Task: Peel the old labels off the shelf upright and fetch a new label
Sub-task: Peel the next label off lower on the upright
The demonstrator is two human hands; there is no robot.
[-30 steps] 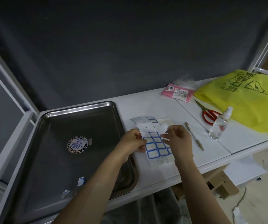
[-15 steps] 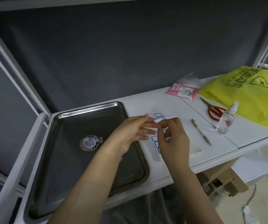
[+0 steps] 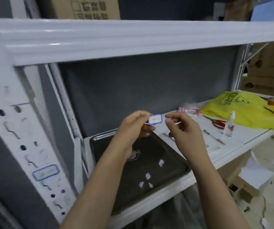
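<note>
My left hand (image 3: pixel 133 128) pinches a small white label with a blue border (image 3: pixel 155 119) by its left edge, held up in front of the shelf. My right hand (image 3: pixel 181 130) hovers just right of the label with curled fingers, thumb and forefinger close together; whether it touches the label is unclear. The white perforated shelf upright (image 3: pixel 25 129) stands at the left and carries one blue-bordered label (image 3: pixel 45 172) low down. Several torn label scraps (image 3: pixel 147 176) lie in the steel tray (image 3: pixel 100 146) below my hands.
On the white shelf board (image 3: pixel 232 146) to the right lie a wooden-handled tool (image 3: pixel 214 137), a small spray bottle (image 3: pixel 229 123), red scissors (image 3: pixel 218 123), a pink packet (image 3: pixel 189 111) and a yellow plastic bag (image 3: pixel 248 109). A shelf beam (image 3: pixel 133 40) runs overhead. Cardboard boxes stand beyond.
Both hands rose from the label sheet on the shelf board; my left hand now holds a single peeled label in the air. The view swung up and left, showing the upright.
</note>
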